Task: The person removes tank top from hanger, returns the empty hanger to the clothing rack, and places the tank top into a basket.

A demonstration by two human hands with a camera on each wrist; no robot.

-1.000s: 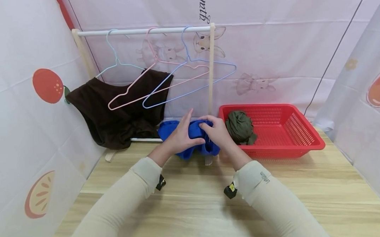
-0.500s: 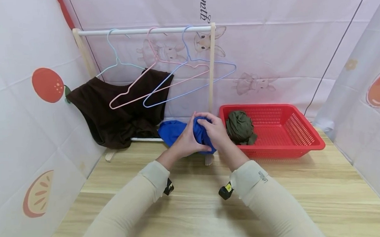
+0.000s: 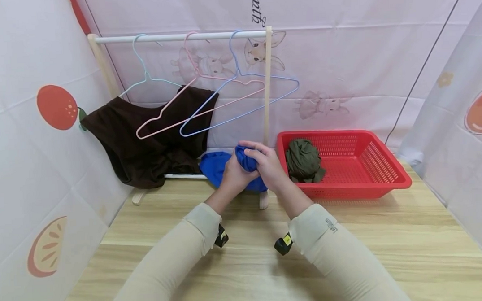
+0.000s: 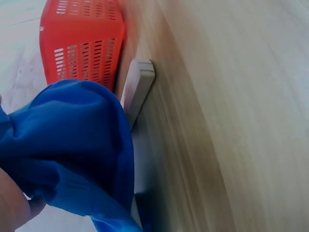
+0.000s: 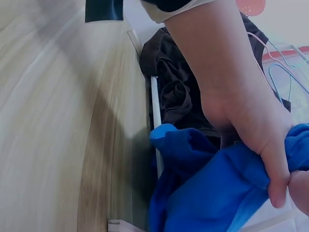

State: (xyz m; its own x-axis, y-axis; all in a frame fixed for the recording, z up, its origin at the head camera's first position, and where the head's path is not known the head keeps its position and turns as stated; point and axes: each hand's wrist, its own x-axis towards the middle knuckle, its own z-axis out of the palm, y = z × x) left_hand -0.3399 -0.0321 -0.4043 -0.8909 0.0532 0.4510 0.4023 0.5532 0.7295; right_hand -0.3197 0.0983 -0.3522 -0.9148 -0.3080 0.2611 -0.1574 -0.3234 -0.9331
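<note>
A blue garment (image 3: pixel 215 165) is bunched between both hands near the foot of the rack's right post. My left hand (image 3: pixel 234 174) grips a gathered part of it from the left. From the right, my right hand (image 3: pixel 271 168) holds the same bundle, its fingers curled over the top. Loose blue fabric hangs below the hands. Ribbed edging shows on the blue garment (image 4: pixel 72 193) in the left wrist view. Behind, a brown garment (image 3: pixel 155 136) is draped under a green hanger (image 3: pixel 145 78); how it is attached there is partly hidden.
A pink hanger (image 3: pixel 159 119) and a blue hanger (image 3: pixel 207 110) hang bare from the rack's bar (image 3: pixel 163 37). To the right, a red basket (image 3: pixel 364 191) holds a dark green bundled garment (image 3: pixel 303 160). Everything stands on a wooden table (image 3: pixel 246 276).
My left hand has moved up and right, from spread fingers to gripping the blue garment. The right hand has shifted slightly left, and the fabric is bunched tighter between both hands.
</note>
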